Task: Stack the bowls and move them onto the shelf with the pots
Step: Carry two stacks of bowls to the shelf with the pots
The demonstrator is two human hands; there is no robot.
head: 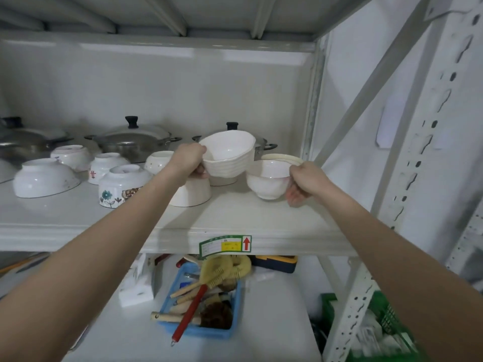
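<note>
My left hand [189, 162] grips the rim of a tilted stack of white ridged bowls [230, 155], held above the shelf [235, 218]. Under it an upturned white bowl [192, 194] rests on the shelf. My right hand [304, 182] holds the right side of an upright white bowl [266, 181], which sits on the shelf near its right end with a cream rim showing behind it. Steel pots with lids [133, 141] stand along the back of the same shelf.
Several upturned bowls [45, 177], one with a flower print [121, 185], fill the left half of the shelf. A grey upright post [312, 105] bounds the right end. Below, a blue tray of brushes [203, 304] sits on a lower shelf.
</note>
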